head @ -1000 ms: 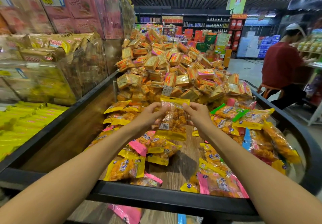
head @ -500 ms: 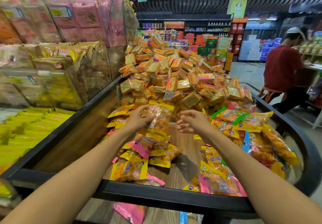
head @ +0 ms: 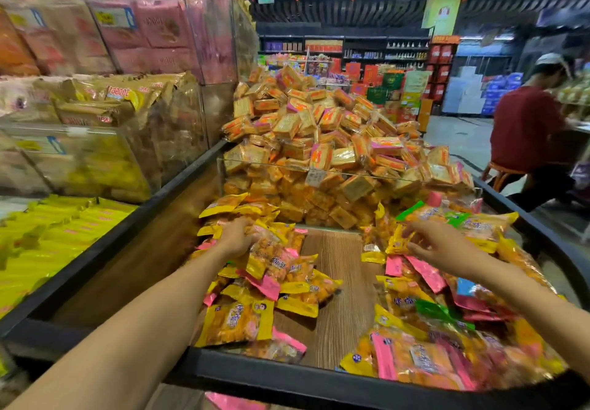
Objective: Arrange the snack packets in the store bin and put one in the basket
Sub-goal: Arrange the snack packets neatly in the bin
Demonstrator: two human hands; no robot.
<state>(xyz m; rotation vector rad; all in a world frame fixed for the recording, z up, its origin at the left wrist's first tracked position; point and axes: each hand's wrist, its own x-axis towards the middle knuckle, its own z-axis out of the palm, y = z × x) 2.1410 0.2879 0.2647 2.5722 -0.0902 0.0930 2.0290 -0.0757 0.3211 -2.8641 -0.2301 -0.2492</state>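
Observation:
The store bin point(head: 281, 373) has a black rim and a wood-grain floor. Yellow and pink snack packets lie in it in two heaps, a left heap point(head: 255, 310) and a right heap point(head: 424, 355). My left hand point(head: 238, 238) is down on the far end of the left heap, its fingers curled on a clear yellow-edged snack packet point(head: 266, 251) that lies on the pile. Over the right heap, my right hand point(head: 439, 245) reaches out with fingers spread, its fingertips touching a yellow packet point(head: 397, 242). No basket is in view.
A clear divider point(head: 351, 172) at the bin's far end holds back a tall mound of orange cracker packs point(head: 322, 141). Clear bins of yellow and pink packs point(head: 105, 113) stand on the left. A person in a red shirt point(head: 526, 128) sits at the right.
Both hands held one packet up together. The right hand let go and moved right to the right heap. The left hand carried the packet down onto the left heap.

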